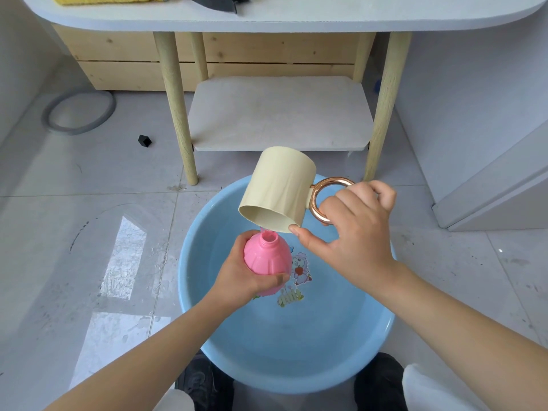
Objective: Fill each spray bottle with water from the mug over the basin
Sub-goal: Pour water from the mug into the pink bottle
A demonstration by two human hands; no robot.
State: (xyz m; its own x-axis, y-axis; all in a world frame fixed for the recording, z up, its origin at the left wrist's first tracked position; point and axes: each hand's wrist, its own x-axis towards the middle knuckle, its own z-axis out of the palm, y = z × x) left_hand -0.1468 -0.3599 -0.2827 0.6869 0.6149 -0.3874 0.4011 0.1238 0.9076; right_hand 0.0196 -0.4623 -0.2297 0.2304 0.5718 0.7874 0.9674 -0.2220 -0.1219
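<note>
My left hand point(241, 275) grips a round pink spray bottle point(265, 256), uncapped, its open neck pointing up over the blue basin point(201, 330). My right hand point(353, 229) holds a cream mug point(278, 188) by its copper ring handle, thumb against the rim. The mug is tipped steeply toward me, mouth down, with its lip just above the bottle's neck. A thin stream of water runs from the lip to the neck. The basin holds shallow water and has a cartoon sticker on its bottom.
The basin stands on a grey tiled floor between my dark shoes point(204, 381). Behind it is a white table point(296, 19) on wooden legs with a low shelf point(278, 114). A grey hose ring point(78, 112) and a small black cap point(144, 140) lie at left.
</note>
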